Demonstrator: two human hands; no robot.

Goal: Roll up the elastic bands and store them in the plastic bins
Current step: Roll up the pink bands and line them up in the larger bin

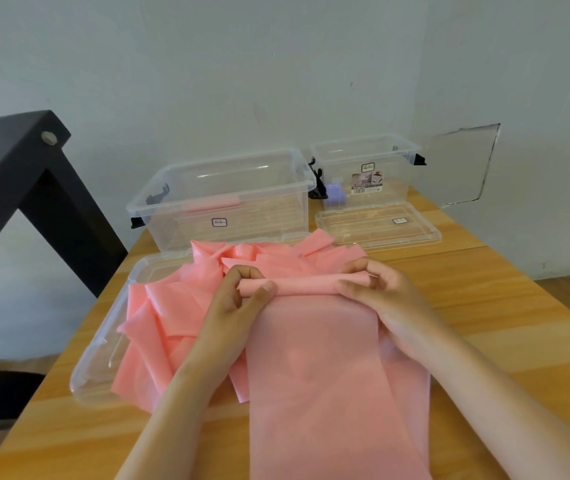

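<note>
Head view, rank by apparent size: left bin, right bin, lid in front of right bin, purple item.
Largest: left bin
Next: right bin and lid, about alike, lid nearer, so unranked
Smallest: purple item

Left grip [238, 299], right grip [380, 296] pinching rolled band [304, 284], forearms converging.

The left hand [238, 303], right hand [383, 299], left forearm [179, 393] and right forearm [484, 386] are all showing bare.

The pink elastic band [314, 375] looks thin, smooth and rubbery, with a soft sheen. The left bin [259, 216] and right bin [397, 178] are clear, glossy plastic. The table [484, 323] is light, matt wood, and the frame [34, 168] on the left looks like matt black metal.
</note>
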